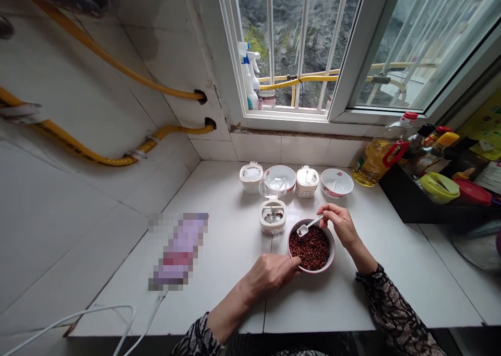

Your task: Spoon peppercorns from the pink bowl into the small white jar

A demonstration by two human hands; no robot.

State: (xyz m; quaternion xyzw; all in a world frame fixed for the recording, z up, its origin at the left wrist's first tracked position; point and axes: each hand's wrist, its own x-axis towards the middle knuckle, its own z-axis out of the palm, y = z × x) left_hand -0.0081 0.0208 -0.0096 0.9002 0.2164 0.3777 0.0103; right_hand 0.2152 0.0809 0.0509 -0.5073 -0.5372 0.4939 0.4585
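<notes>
The right hand [341,224] pinches the handle end of a small white spoon [309,226] between thumb and fingertips, closed on it; the spoon's long axis runs from the hand down and to the left, and its scoop end rests over the far-left part of the bowl's contents. The left hand [272,273] is curled around the near-left rim of the bowl [331,257], thumb and fingers touching the wall, steadying it. The bowl stands on the counter [219,272] between the two hands, nearer the counter's front edge than its back edge, and holds a dark red granular filling [313,249] up to a level below the rim. The right hand is the nearer one to the spoon's working end; the left stays at the rim only. Just beyond the bowl, to its far-left and close beside it, stands a small white jar [273,216] with its clear lid [270,187] tipped up; a little red material appears inside. Farther back, along the counter's rear edge under the window, stand two closed white jars and two open bowls in a row. At the rear right corner stands an oil bottle [373,163]
</notes>
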